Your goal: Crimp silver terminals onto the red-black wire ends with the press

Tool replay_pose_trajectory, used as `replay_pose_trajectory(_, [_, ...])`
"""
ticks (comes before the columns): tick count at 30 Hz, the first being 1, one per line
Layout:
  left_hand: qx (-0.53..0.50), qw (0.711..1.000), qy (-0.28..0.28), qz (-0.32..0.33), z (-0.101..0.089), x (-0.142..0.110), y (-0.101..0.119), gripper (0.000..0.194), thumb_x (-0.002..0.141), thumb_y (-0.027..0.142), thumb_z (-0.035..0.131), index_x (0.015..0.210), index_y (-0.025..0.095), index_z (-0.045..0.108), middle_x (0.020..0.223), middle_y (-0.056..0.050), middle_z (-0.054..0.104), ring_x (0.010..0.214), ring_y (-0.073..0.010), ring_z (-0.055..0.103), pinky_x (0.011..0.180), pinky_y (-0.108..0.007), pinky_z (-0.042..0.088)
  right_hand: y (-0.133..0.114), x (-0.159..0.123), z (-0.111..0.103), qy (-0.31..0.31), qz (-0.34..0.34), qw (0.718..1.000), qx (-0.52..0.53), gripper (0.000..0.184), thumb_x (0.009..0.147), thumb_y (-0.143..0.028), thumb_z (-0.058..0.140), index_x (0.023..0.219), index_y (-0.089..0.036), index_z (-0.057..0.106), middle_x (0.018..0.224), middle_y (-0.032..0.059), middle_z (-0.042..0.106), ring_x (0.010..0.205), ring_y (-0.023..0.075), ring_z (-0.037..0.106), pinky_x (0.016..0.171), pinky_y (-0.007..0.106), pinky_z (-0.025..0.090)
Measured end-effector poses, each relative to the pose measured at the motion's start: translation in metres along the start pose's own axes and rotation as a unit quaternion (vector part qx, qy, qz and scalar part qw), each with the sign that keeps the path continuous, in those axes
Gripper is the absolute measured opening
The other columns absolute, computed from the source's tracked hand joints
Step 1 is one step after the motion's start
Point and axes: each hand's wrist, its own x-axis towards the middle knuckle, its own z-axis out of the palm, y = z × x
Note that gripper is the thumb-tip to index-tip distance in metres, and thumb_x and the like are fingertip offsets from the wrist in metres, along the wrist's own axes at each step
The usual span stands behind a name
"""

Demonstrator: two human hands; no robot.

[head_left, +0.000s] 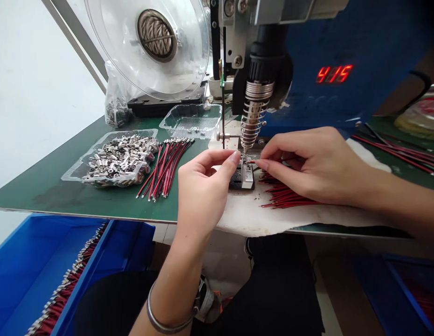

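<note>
My right hand [307, 163] pinches a thin red wire [251, 162] at the small metal fixture [247, 176], its end reaching the fixture from the right. Thumb and forefinger of my left hand [206, 186] are closed at the fixture's left side; whatever they hold is hidden. Right above, a soldering iron [252, 114] wrapped in a coil spring points down at the fixture. Beneath my right hand lies a bunch of red and black wires [286, 196] on a white cloth [251, 219].
Left on the green table [56, 186] stand a clear tray of metal connectors [120, 158], a pile of wires with connectors [168, 163] and another clear tray [192, 122]. Behind is a large clear reel [115, 46]. A blue machine [342, 37] shows red digits. A blue bin [35, 252] sits below.
</note>
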Motion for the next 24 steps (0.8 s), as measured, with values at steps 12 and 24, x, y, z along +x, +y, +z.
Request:
replay_pose_trajectory(12, [-0.002,1.000,-0.014,-0.005,-0.0019,-0.0007,-0.0010,0.012,0.086,0.032,0.096,0.090,0.024,0.089,0.086,-0.002,0.081,0.063,-0.0117,0.053,0.058,-0.028,0.038,0.0012,0.0037,0.0038,-0.020,0.039,0.998,0.052,0.018,0.104,-0.023,0.067,0.088,-0.018,0.073,0.070,-0.0034,0.070,0.056,0.0096,0.055,0.060,0.028,0.039])
replay_pose_trajectory(24, [0.013,1.000,-0.006,-0.002,-0.0012,-0.0016,-0.0016,0.016,0.087,0.037,0.096,0.093,0.024,0.089,0.087,-0.004,0.081,0.070,-0.0164,0.063,0.062,-0.030,0.045,-0.0035,0.0057,0.0035,-0.036,0.090,0.994,0.056,0.016,0.101,-0.026,0.066,0.087,-0.022,0.073,0.070,-0.0016,0.072,0.057,0.0137,0.057,0.063,0.032,0.040])
